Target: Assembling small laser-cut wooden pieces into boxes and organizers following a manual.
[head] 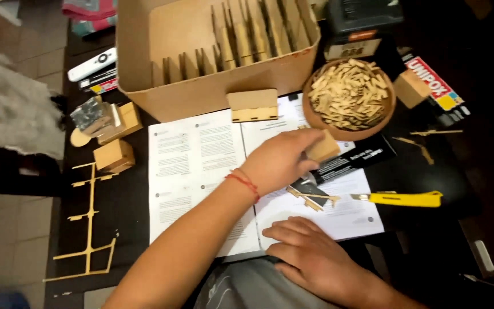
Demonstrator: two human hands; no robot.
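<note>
We see the left hand point(278, 160) reaching across the open booklet point(195, 171), fingers clamped on a small wooden block point(322, 147), held just above the right-hand page. A red string sits on that wrist. The right hand point(310, 254) lies flat on the lower edge of the booklet, fingers loosely spread and holding nothing, well apart from the left hand.

Just under the block lie a thin wooden cutout piece point(313, 198) and a dark blade-like tool, partly hidden by the left hand; we cannot tell exactly what that tool is. A yellow utility knife point(404, 198) rests beside the page on the dark table point(127, 206), blade pointing toward the cutout.

Behind the booklet stands a big cardboard box point(201, 86) with rows of flat wooden panels slotted upright inside. A small assembled wooden box point(253, 106) leans at its front wall, touching the top of the booklet. To the right, a round wooden bowl point(315, 114) is heaped with small wooden chips, near the held block.

On the left of the table: two more wooden cubes point(114, 155), a foil-wrapped lump point(90, 114), and a leftover laser-cut frame point(90, 229) lying flat. A white remote point(91, 64) sits at the far left edge, beside the cardboard box.
</note>
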